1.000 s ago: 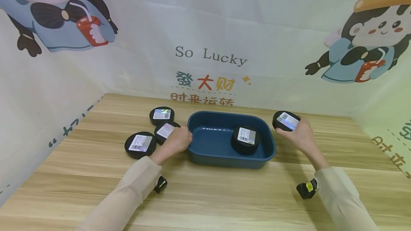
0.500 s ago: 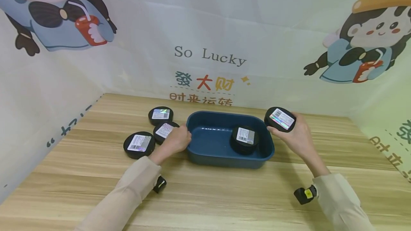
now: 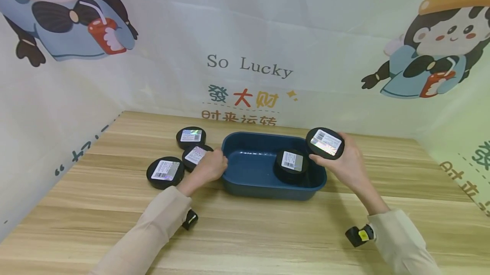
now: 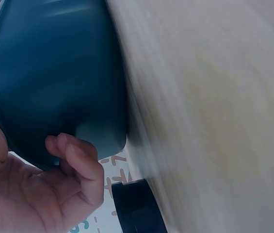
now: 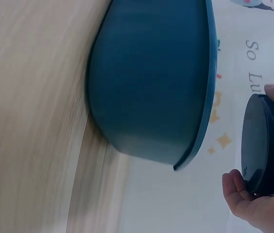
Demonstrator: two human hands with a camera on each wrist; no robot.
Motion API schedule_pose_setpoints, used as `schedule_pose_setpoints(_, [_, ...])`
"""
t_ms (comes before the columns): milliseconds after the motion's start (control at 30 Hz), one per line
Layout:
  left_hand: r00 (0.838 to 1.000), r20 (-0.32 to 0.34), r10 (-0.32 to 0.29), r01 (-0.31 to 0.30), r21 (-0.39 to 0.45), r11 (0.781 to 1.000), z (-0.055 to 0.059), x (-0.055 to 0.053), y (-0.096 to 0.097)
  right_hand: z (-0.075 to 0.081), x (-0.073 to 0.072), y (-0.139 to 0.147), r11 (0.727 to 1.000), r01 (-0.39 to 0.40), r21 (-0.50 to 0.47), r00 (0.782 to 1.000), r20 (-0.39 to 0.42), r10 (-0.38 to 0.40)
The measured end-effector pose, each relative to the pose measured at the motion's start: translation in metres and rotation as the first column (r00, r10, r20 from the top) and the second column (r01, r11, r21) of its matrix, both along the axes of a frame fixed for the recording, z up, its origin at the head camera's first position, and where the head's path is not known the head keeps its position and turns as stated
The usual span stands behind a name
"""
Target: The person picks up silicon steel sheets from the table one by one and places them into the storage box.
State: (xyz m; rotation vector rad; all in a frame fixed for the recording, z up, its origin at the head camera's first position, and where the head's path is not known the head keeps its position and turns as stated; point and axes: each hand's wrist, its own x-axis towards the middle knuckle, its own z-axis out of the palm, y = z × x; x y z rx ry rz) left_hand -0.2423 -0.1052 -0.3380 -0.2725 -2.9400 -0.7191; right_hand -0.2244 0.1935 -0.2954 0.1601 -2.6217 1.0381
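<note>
My left hand grips the left end of a dark blue plastic basin. In the left wrist view, the thumb lies at the rim and the fingers curl against the outer wall. My right hand holds a flat, round black tub by its sides, tilted, with its white barcode label up. It overlaps the basin's back right rim in the head view; the right wrist view shows its pale underside above rim height. Inside the basin, at the right end, sits a stack of similar black tubs.
Three more labelled black tubs stand left of the basin: one at the back, a middle tub partly behind my left hand, and a front tub. A printed cloth hangs behind the wooden table.
My right hand has carried its black tub leftward, from beside the basin to over its right end. The left hand stays at the left rim; the basin and other tubs stay put.
</note>
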Motion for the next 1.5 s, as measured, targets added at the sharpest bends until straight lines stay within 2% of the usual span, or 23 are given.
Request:
schedule_pose_setpoints(667, [1.000,0.008,-0.001,0.001,0.008,1.000,0.002,0.002,0.000,-0.004,0.005,-0.022,0.997,-0.063,-0.048,0.998,0.028,0.064])
schedule_pose_setpoints(1000, [1.000,0.011,0.002,-0.003,0.009,1.000,0.002,0.002,0.000,-0.010,0.003,-0.027,0.998,-0.036,-0.055,0.995,0.093,0.041])
schedule_pose_setpoints(1500, [1.000,-0.003,-0.001,0.001,0.004,1.000,0.001,0.000,0.000,-0.018,-0.006,-0.040,0.995,-0.057,0.085,0.996,0.076,0.050])
